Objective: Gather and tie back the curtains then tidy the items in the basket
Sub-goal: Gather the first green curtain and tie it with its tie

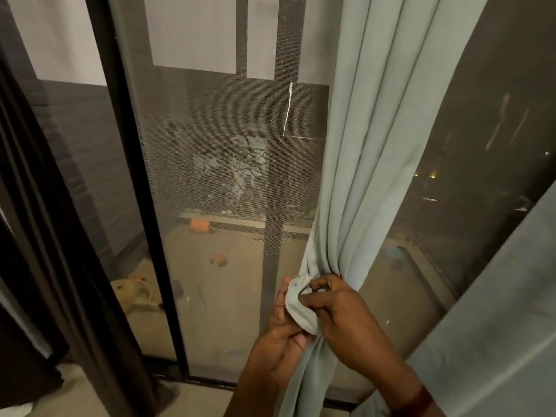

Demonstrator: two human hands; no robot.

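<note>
Teal curtain [370,164] hangs near-vertical right of the screen door [210,176], bunched low. Left hand [281,341] grips the gather's left side; right hand [340,314] pinches a small dark tie [305,288] just right of it. Basket not visible.

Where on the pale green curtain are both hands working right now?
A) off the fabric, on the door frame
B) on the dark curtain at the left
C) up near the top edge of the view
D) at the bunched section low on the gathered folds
D: the left hand and right hand both close on the bunched part of the pale green curtain, where its folds are pinched together in front of the screen door.
</note>
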